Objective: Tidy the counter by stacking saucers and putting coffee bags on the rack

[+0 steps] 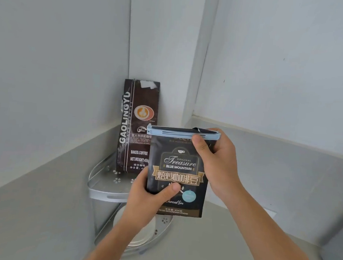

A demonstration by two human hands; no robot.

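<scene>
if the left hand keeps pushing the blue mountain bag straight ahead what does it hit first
Probably the brown coffee bag standing on the rack's top shelf, directly behind the black bag that the left hand holds; depth is unclear.

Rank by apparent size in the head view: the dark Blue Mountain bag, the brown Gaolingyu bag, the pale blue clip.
Bags unsure:
Dark Blue Mountain coffee bag, nearer camera.
Brown Gaolingyu coffee bag, partly hidden.
Smallest: pale blue plastic sealing clip.
</scene>
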